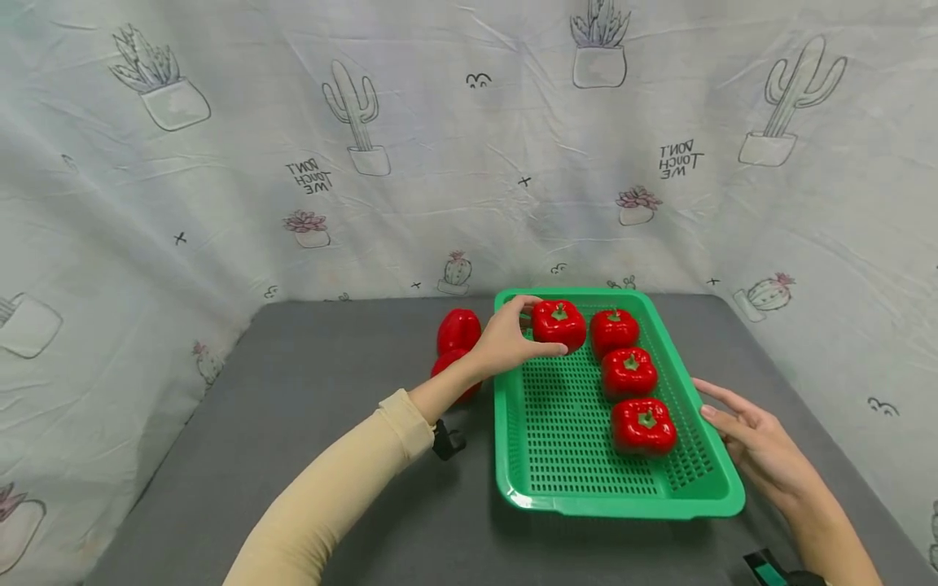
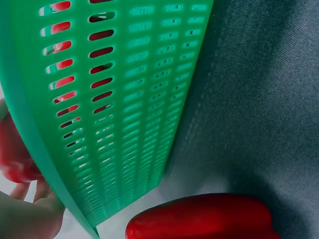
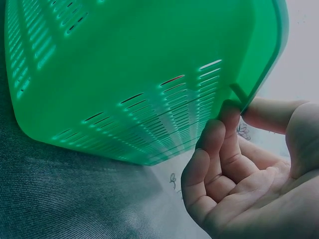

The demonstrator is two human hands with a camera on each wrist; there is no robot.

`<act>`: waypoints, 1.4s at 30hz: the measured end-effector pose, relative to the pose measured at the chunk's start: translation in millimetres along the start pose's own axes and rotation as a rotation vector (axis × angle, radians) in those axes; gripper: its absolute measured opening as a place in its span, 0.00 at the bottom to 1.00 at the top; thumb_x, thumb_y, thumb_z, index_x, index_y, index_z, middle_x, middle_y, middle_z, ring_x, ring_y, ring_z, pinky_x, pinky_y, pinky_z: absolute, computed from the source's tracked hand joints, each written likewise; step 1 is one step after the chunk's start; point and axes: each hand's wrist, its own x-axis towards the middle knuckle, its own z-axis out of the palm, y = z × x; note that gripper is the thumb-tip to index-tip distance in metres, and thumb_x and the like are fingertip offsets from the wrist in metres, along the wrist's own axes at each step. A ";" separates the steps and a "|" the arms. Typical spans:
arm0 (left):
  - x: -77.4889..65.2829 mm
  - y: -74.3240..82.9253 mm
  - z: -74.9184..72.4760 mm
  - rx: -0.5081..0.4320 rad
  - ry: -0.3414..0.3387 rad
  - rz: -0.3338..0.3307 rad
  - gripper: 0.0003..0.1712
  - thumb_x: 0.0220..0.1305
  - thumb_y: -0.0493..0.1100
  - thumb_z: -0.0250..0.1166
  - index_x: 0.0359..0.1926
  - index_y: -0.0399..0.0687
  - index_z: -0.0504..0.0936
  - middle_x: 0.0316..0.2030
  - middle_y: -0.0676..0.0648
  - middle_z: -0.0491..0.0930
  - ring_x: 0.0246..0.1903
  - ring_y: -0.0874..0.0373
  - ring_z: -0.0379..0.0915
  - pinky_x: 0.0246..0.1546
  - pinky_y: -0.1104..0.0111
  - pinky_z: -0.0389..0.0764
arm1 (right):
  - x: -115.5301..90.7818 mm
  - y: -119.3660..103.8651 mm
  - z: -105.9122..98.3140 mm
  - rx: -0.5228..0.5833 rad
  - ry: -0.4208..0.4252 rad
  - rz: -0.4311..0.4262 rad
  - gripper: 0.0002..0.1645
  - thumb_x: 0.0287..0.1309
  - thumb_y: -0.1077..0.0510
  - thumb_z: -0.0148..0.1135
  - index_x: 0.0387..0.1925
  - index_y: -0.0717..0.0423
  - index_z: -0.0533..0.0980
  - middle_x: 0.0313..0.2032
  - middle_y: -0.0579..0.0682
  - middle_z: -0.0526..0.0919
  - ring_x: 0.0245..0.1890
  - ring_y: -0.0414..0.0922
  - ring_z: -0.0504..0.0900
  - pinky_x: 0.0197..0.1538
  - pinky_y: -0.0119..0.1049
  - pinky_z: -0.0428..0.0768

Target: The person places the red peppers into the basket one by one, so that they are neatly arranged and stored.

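Observation:
My left hand (image 1: 509,335) grips a red bell pepper (image 1: 559,325) between thumb and fingers, over the back left part of a green plastic basket (image 1: 586,509). Along the basket's right side sit several more red peppers in a row: a back pepper (image 1: 614,332), a middle pepper (image 1: 630,373) and a front pepper (image 1: 645,427). With thumb and curled fingers, my right hand (image 3: 249,169) pinches the basket's right rim. In the left wrist view, the basket's slotted wall hides part of the held pepper (image 2: 15,152).
Left of the basket, two red peppers lie on the grey table (image 1: 330,374): a rear pepper (image 1: 459,330) and a nearer one (image 1: 469,392) partly behind my left forearm. A white curtain (image 1: 440,146) with cactus drawings hangs behind the table.

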 end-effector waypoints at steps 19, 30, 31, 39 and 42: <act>27.4 1.8 13.6 0.034 -0.055 -0.051 0.41 0.55 0.54 0.75 0.66 0.47 0.69 0.51 0.53 0.75 0.46 0.60 0.72 0.37 0.68 0.80 | 14.0 -10.3 -6.0 -0.026 -0.007 0.011 0.26 0.76 0.64 0.44 0.70 0.44 0.66 0.50 0.52 0.83 0.47 0.49 0.84 0.46 0.44 0.82; 52.3 -5.2 29.4 0.182 -0.140 -0.093 0.43 0.55 0.54 0.75 0.67 0.45 0.68 0.53 0.48 0.76 0.48 0.59 0.73 0.40 0.70 0.78 | 20.9 -11.7 -14.9 0.029 -0.051 0.011 0.26 0.76 0.65 0.41 0.69 0.44 0.68 0.52 0.53 0.82 0.47 0.48 0.83 0.46 0.44 0.82; 53.5 -6.1 29.8 0.187 -0.147 -0.096 0.43 0.55 0.54 0.75 0.67 0.46 0.68 0.54 0.48 0.76 0.48 0.59 0.73 0.40 0.71 0.77 | 21.0 -11.7 -15.2 0.031 -0.055 0.010 0.26 0.76 0.65 0.41 0.69 0.43 0.68 0.52 0.53 0.82 0.47 0.49 0.83 0.46 0.44 0.82; 60.2 -9.7 29.3 0.168 -0.162 -0.142 0.44 0.53 0.51 0.76 0.67 0.45 0.67 0.57 0.46 0.74 0.50 0.57 0.72 0.41 0.69 0.78 | 21.6 -11.9 -14.6 0.038 -0.058 0.009 0.27 0.76 0.66 0.41 0.69 0.44 0.67 0.51 0.53 0.82 0.47 0.49 0.83 0.46 0.45 0.82; 62.0 -10.4 29.9 0.170 -0.151 -0.167 0.44 0.54 0.51 0.76 0.67 0.45 0.66 0.57 0.46 0.74 0.50 0.57 0.71 0.43 0.69 0.77 | 22.5 -12.4 -14.3 0.038 -0.054 0.016 0.26 0.76 0.65 0.41 0.69 0.44 0.67 0.51 0.53 0.82 0.47 0.49 0.84 0.46 0.45 0.82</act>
